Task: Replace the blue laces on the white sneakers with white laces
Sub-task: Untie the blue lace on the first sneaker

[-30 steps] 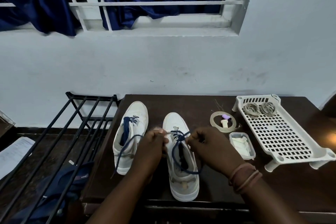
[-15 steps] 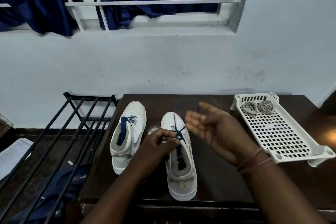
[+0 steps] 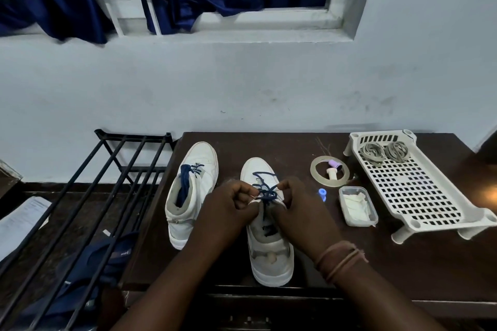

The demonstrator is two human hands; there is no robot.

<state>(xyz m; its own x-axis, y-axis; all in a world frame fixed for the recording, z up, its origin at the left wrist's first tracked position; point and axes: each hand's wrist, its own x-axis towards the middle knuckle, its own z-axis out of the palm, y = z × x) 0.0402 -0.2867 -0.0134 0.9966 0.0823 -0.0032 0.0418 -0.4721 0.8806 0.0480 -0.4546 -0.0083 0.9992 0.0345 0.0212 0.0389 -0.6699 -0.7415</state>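
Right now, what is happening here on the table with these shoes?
A person is unlacing the right white sneaker. The left hand and right hand both pinch its blue lace over the eyelets. The left white sneaker beside it keeps only a little blue lace near its toe. Two bundles of pale laces wait in the white perforated tray.

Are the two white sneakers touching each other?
Apart. The head view shows dark table between the left sneaker and the right sneaker.
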